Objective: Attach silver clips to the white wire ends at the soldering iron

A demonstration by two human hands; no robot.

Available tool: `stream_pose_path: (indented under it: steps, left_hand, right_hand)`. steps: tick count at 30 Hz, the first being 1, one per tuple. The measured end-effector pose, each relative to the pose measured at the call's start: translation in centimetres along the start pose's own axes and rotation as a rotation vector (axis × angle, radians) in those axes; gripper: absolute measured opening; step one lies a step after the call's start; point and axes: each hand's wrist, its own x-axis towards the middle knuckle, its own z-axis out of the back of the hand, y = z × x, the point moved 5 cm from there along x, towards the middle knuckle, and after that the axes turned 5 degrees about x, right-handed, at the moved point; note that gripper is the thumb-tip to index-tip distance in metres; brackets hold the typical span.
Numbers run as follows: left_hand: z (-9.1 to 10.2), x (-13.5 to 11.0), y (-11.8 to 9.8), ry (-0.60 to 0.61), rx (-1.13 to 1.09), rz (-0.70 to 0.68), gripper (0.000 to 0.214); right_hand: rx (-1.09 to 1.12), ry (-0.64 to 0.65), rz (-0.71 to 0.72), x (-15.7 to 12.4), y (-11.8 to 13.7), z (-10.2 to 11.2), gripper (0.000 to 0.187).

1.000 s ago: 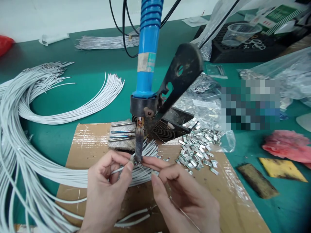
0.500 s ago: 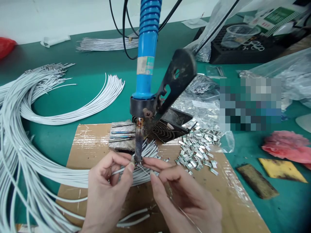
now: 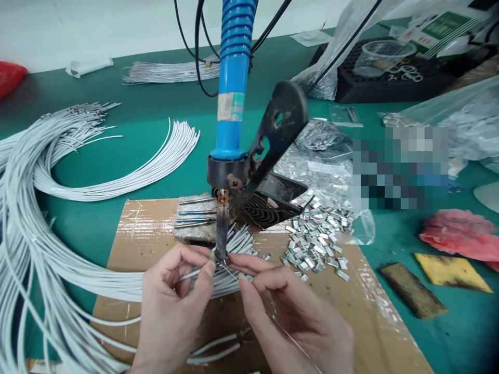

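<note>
A blue-handled soldering iron (image 3: 233, 98) stands tip-down in a black metal stand (image 3: 273, 150) over a taped cardboard sheet (image 3: 374, 322). My left hand (image 3: 171, 306) pinches a white wire (image 3: 187, 274) and holds its end against the iron's tip (image 3: 221, 253). My right hand (image 3: 288, 317) pinches a thin solder wire (image 3: 290, 340) and brings its end to the same tip. Both hands almost touch just below the iron.
Big bundles of white wires (image 3: 47, 218) curve over the green table at left. A heap of small metal terminals (image 3: 315, 241) lies right of the iron. Yellow and brown sponges (image 3: 448, 272) and a pink cloth (image 3: 460, 234) lie at right; plastic bags behind.
The view has shifted slightly; the iron appears a little further left. Both hands stay at the tip, holding the same wires.
</note>
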Motion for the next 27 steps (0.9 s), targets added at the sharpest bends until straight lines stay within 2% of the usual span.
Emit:
stream_pose_path:
  steps: [12,21,27]
  left_hand:
    - [0.3,0.0,0.4,0.005,0.006,-0.014,0.015]
    - [-0.4,-0.5,-0.9,-0.146,-0.038,0.016,0.015]
    - [0.2,-0.3,-0.1,-0.045,0.03,-0.005,0.013]
  right_hand:
    - [-0.01,-0.01,0.041,0.0,0.1,0.0,0.02]
    - [-0.018,-0.005,0.032,-0.1,0.1,0.0,0.019]
    - [-0.018,0.003,0.052,-0.1,-0.1,0.1,0.018]
